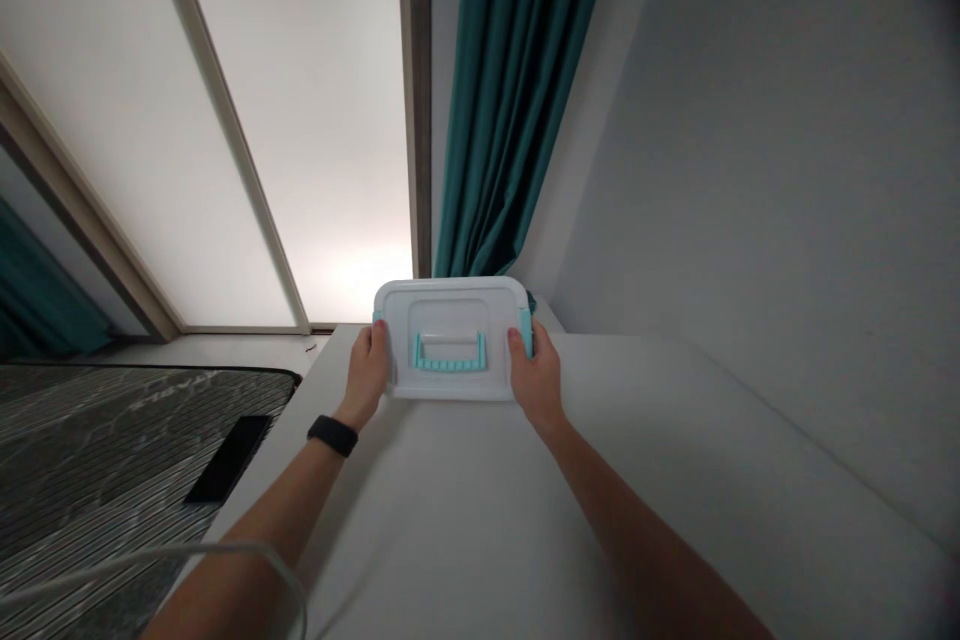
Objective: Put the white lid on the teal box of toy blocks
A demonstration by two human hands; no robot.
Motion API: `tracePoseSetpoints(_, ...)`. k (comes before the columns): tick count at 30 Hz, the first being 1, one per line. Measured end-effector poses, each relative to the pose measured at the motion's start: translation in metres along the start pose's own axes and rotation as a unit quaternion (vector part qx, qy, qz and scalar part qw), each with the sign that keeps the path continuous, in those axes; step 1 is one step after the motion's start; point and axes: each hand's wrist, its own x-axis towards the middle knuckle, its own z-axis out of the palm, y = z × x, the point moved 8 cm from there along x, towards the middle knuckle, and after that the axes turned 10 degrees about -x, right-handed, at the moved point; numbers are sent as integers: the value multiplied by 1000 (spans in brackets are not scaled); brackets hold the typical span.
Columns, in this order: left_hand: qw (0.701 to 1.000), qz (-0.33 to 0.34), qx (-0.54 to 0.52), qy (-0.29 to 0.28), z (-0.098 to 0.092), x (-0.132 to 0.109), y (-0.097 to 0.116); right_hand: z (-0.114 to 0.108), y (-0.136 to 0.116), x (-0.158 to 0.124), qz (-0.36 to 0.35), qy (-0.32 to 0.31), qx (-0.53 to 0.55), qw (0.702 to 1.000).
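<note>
At both ends of the white box, grasping with fingers of left hand and right hand; behind it, teal curtain.

At eight o'clock we wear a plain, wide black wristband on our left forearm; our left hand and right hand are bare.

A white box with a turquoise handle is held by its short ends between the left hand and the right hand over a white table, backed by a teal curtain.
</note>
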Motion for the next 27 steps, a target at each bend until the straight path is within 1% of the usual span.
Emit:
tracePoseSetpoints(1,1000,2,4,15,-2,1,1,0,-1,1,-1,5,4,1000)
tracePoseSetpoints(3,999,6,8,30,-6,3,3,6,-4,1,-10,-21,13,1000)
tracePoseSetpoints(5,1000,0,5,13,-5,3,4,10,-3,-1,-4,-48,16,999)
tracePoseSetpoints(7,1000,-7,1,-11,-4,0,4,4,0,-5,2,-24,18,1000)
tracePoseSetpoints(8,1000,-3,1,-7,-7,-2,6,-1,1,-8,-1,1,18,1000)
tracePoseSetpoints(9,1000,15,3,11,-12,-4,11,-5,1,-10,-5,20,15,1000)
tracePoseSetpoints(10,997,67,6,45,-19,-7,21,-8,1,-12,-6,33,12,999)
tracePoseSetpoints(11,995,84,5,61,-22,-8,25,-10,1,-13,-4,39,10,999)
tracePoseSetpoints(12,994,88,3,64,-23,-9,27,-9,1,-14,-7,28,9,1000)
tracePoseSetpoints(13,996,77,4,50,-20,-9,26,-6,0,-14,-11,12,8,1000)
tracePoseSetpoints(15,999,33,5,16,-14,-9,17,-8,1,-15,-17,23,2,1000)
tracePoseSetpoints(16,999,38,5,32,-16,-10,15,-9,5,-16,-16,33,-5,999)
tracePoseSetpoints(19,986,138,-8,96,-26,-23,18,-11,19,-22,-7,45,-22,999)
tracePoseSetpoints(20,981,159,-19,110,-28,-27,17,-12,22,-24,-8,48,-15,999)
tracePoseSetpoints(21,980,166,-20,105,-27,-30,16,-13,24,-25,-7,47,-11,999)
tracePoseSetpoints(22,984,154,-17,89,-24,-31,14,-12,25,-26,-3,41,-10,999)
tracePoseSetpoints(25,997,67,-11,28,-12,-27,9,-10,19,-24,14,8,-14,1000)
tracePoseSetpoints(27,999,23,-24,4,-7,-21,10,-11,14,-21,20,-1,-9,1000)
